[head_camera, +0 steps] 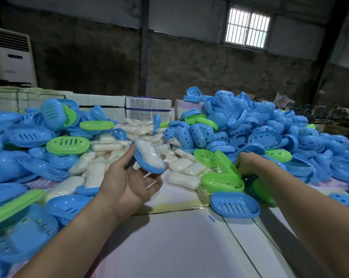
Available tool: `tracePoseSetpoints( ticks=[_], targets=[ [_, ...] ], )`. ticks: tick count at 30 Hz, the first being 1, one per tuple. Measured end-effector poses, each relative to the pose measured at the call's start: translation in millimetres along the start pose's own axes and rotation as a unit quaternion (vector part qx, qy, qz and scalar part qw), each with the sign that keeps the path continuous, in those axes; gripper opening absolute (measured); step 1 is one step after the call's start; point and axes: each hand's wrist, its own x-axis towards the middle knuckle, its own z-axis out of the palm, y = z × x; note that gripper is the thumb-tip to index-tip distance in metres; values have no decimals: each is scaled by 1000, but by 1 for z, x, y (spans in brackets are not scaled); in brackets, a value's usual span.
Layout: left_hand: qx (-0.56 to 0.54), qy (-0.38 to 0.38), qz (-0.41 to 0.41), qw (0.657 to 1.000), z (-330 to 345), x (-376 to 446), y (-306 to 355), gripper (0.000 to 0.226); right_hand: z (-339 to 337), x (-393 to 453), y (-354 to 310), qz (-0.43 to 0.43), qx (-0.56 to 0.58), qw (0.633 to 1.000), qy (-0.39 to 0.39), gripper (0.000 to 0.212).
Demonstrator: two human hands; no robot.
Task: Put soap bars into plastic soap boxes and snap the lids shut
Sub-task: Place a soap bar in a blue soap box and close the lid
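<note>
One blue tray [149, 157] sat tilted in your left hand [129, 181], thumb on its far edge and fingertips curled under the near rim, and inside it lay one wrapped white soap bar [149, 154]; no lid was on it. Your right hand [249, 164] reached into the box parts on the right, palm down, its fingers curled over the edge of a green piece [226, 164] standing on end. The fingertips were buried behind that piece, so I cannot tell for sure whether you were gripping it or only touching it.

The heaps were too many to count: a blue pile [249, 125] rose on the right, a lower spread of slotted lids [31, 135] lay on the left, and both ran off the frame edges. The nearest left pieces were blurred. Between the heaps lay loose wrapped soaps [181, 180], overlapping and partly hidden under plastic, more than a dozen in sight.

Green parts could be counted roughly: about three on the left, including one slotted lid [68, 145], and around six on the right, among them an open green tray [222, 182] holding nothing. One blue slotted lid [235, 204] lay alone on the white table [169, 247] just before your right forearm. Bundled white stacks [148, 110] stood behind the soaps, their contents unreadable.
</note>
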Motion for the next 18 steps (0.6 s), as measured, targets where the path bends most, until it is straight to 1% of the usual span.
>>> tracePoseSetpoints(
  ticks=[2,5,7,11,14,18],
  targets=[
    [0,2,-4,1000,0,0,-1,53,5,-4,2,10,4,999,30,13],
    [4,4,-4,1000,0,-1,0,53,10,-6,0,11,17,994,107,13],
    [4,4,-6,1000,0,0,-1,52,9,-7,-6,-6,51,985,162,13],
    [12,9,-12,1000,-1,0,-3,51,-4,-17,-27,-49,127,958,251,20],
    [8,11,-13,1000,-2,0,-2,52,-10,-32,-54,-102,199,923,313,17],
    [6,20,1,1000,-4,1,-1,49,-15,-60,-98,-205,388,840,318,25]
  ],
)
